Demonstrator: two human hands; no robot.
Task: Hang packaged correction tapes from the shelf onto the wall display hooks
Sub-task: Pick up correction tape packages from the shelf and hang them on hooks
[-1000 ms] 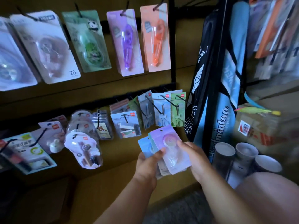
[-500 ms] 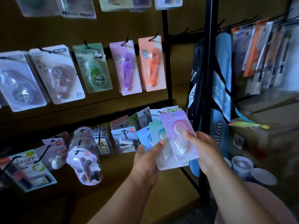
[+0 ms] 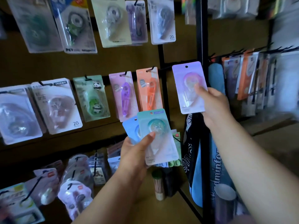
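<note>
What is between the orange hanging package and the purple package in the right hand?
In the head view, a black vertical post stands between the orange package and the purple package.

A white-carded pack (image 3: 56,105) in the middle row reads "20" at its lower right corner. A top-row pack (image 3: 162,20) also shows "20". "PET" stands on the bottom edge of another top-row pack (image 3: 76,26). The blue bag (image 3: 216,167) shows the letters "minton"; other print is too blurred.
</note>
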